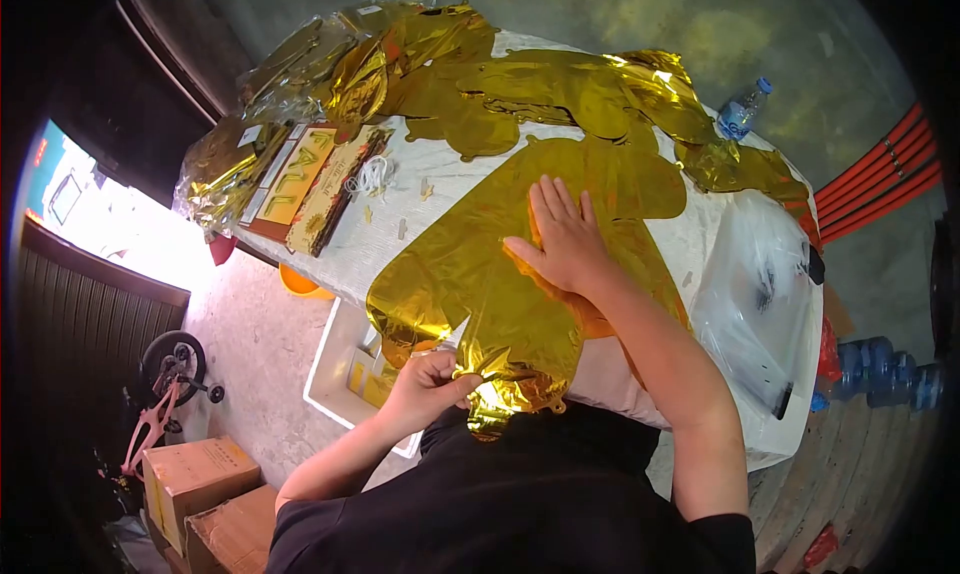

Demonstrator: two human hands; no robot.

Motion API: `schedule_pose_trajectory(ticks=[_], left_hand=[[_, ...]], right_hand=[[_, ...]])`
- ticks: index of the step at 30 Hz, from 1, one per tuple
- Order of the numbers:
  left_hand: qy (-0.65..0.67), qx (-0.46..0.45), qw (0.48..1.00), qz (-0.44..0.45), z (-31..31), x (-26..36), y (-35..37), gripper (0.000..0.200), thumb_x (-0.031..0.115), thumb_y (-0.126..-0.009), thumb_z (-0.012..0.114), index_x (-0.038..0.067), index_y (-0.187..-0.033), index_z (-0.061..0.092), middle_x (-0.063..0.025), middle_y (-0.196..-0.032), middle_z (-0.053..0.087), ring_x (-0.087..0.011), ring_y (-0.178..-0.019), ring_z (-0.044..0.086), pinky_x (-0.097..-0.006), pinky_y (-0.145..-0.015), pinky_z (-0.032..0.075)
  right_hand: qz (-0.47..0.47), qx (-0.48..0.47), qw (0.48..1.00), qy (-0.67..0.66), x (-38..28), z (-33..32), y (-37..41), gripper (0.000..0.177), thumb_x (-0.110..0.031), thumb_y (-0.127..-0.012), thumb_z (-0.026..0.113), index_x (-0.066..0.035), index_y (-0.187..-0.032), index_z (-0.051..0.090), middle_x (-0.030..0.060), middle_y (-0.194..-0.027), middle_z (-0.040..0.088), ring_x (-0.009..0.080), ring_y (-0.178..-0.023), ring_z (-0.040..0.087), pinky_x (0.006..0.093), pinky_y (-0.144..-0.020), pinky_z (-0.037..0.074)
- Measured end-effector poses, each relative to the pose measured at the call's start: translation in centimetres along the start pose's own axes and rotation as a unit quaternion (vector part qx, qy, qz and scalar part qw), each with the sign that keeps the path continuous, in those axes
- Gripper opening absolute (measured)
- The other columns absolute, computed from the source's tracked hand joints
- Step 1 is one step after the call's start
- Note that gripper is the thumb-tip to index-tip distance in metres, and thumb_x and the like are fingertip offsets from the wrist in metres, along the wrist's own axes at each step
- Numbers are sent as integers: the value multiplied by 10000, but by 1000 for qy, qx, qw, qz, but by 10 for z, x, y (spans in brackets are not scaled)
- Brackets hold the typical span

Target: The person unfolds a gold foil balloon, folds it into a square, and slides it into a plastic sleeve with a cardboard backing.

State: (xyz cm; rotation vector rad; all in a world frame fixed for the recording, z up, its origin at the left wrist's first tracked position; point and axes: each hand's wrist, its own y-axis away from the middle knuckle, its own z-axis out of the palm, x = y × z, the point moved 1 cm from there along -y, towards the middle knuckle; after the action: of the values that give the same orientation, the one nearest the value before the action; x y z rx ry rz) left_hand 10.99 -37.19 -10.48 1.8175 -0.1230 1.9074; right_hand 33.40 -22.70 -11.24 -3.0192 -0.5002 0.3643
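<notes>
A large flat gold foil balloon [500,214] lies over the near half of the white-covered table [345,239], its near end crumpled and hanging over the edge toward my body. My left hand [425,386] is closed on that crumpled end, thumb and fingers pinching the foil. Flat on the middle of the balloon rests my right hand [570,236], palm down, its fingers stretched out. More flat gold foil balloons [560,86] are spread along the far side of the table.
Packaged foil [215,174], a card reading FALL [303,174] and white string [372,177] lie at left. A water bottle [740,114] and transparent plastic bags [755,284] are at right. Below left are a white bin [325,374], cardboard boxes [200,474] and a pink bike [155,424].
</notes>
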Motion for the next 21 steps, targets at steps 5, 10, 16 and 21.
schedule_pose_trajectory(ticks=[5, 10, 16, 21], left_hand=[[11, 8, 1000, 5, -3, -14, -1, 275, 101, -880, 657, 80, -666, 486, 43, -625, 545, -12, -545, 547, -182, -510, 416], [9, 7, 1000, -4, -3, -14, -3, 332, 94, -890, 644, 75, -630, 438, 34, -616, 522, -24, -563, 561, -191, -534, 460], [-111, -103, 988, -38, -29, 18, 1, 190, 147, -908, 628, -8, -800, 608, -6, -689, 632, -62, -644, 598, -227, -596, 467], [-345, -332, 877, -21, -19, 94, -14, 234, 236, -896, 644, 26, -996, 674, -79, -802, 686, -162, -726, 656, -283, -660, 503]], right_hand=[[7, -7, 1000, 5, 0, 0, 0, 848, -583, -877, 471, 13, -1438, 248, 191, -1518, 210, 304, -1423, 157, 528, -1129, 127], [6, 1, 1000, 1, 0, 3, 0, 847, -584, -876, 471, 18, -1433, 259, 190, -1516, 212, 304, -1422, 160, 528, -1129, 123], [-11, 34, 999, -8, 1, 7, 2, 840, -579, -877, 471, 35, -1418, 282, 204, -1502, 238, 316, -1412, 186, 547, -1120, 131], [-12, 38, 999, -14, 0, 4, 2, 840, -579, -875, 475, 40, -1413, 291, 209, -1498, 246, 323, -1408, 195, 546, -1119, 129]])
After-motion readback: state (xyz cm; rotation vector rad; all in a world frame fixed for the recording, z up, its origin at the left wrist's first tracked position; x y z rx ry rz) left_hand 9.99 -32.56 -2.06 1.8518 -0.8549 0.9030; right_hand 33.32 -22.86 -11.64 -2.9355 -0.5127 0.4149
